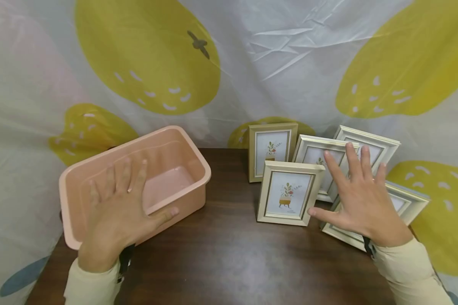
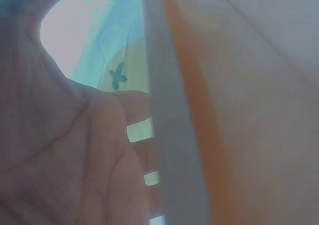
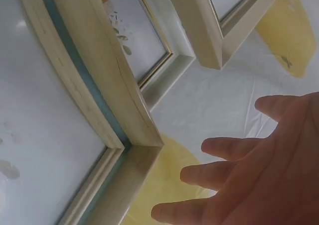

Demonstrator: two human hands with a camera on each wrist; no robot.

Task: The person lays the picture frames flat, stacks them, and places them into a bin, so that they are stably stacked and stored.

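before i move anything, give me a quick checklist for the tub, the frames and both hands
1. Hands free: ok; left hand and right hand are spread, holding nothing.
2. Pink tub upright: ok; its open top faces up.
3. Left hand off the tub: cannot tell; contact isn't clear.
4. Front picture frame standing: ok.
5. Rightmost frame fully visible in the head view: not ok; the right hand covers part.

Glare pales the head view's worktop [image 1: 248,275] at lower centre. The left wrist view is hazy, overexposed upper left.
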